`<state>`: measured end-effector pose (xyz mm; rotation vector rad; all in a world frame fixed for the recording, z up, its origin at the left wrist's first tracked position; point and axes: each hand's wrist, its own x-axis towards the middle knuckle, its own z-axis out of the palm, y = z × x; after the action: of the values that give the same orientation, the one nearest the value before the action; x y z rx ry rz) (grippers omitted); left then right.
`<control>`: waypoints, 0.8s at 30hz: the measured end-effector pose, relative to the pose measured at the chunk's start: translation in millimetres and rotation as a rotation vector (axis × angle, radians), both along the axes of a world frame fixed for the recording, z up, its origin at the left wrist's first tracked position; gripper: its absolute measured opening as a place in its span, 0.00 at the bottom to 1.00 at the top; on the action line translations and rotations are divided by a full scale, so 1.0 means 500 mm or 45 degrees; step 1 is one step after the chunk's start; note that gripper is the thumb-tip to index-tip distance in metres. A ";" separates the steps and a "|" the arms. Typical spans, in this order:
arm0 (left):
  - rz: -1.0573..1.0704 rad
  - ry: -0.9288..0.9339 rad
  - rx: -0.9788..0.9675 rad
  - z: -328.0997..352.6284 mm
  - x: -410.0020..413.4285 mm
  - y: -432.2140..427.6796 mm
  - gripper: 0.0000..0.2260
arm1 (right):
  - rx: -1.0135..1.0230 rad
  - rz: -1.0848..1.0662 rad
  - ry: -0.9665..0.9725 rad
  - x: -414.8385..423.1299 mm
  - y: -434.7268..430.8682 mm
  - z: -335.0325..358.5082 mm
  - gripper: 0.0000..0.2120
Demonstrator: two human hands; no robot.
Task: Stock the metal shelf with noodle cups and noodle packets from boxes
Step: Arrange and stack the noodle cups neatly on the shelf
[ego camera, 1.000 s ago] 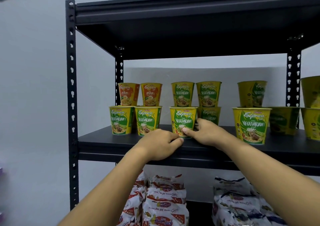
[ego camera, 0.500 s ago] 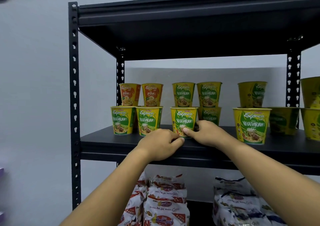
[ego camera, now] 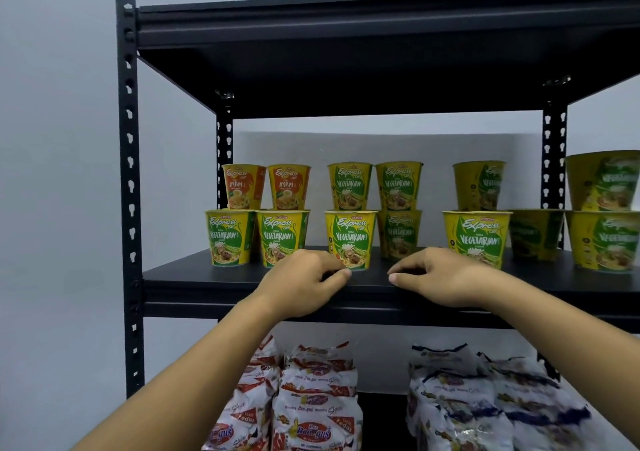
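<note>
Mostly done: noodle cups (ego camera: 228,236) sit two-high on the metal shelf (ego camera: 194,277), noodle packets (ego camera: 315,398) at 6 o'clock below. Right hand (ego camera: 443,277) is loose and empty; left hand (ego camera: 301,281) curls at the front cup's (ego camera: 349,236) 7 o'clock, maybe touching it.

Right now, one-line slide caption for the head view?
Left hand at the base of a front Vegetarian cup, right hand apart from it, both over the shelf edge; packets below.

Both arms reach forward, left hand (ego camera: 304,277) and right hand (ego camera: 440,274) loosely curled, apart
</note>
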<state>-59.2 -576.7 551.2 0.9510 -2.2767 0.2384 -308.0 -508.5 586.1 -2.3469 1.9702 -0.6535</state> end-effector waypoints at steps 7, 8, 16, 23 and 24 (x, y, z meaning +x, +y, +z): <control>-0.031 -0.034 0.007 0.016 -0.037 0.025 0.16 | -0.101 -0.040 0.025 -0.084 0.061 -0.014 0.13; -0.048 -0.040 0.006 0.017 -0.050 0.028 0.16 | -0.120 -0.050 0.033 -0.095 0.066 -0.016 0.13; -0.111 -0.103 0.077 0.027 -0.191 0.042 0.16 | -0.253 -0.188 0.073 -0.202 0.091 -0.038 0.13; 0.064 -0.108 0.303 0.054 -0.264 0.033 0.18 | -0.153 -0.259 0.015 -0.295 0.065 -0.018 0.14; 0.082 -0.104 0.353 0.053 -0.268 0.033 0.18 | -0.138 -0.251 0.010 -0.307 0.058 -0.014 0.14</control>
<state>-193.2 -560.1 577.9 1.1749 -2.3982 -0.0130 -461.6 -479.3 579.0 -2.2326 2.2448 -0.7799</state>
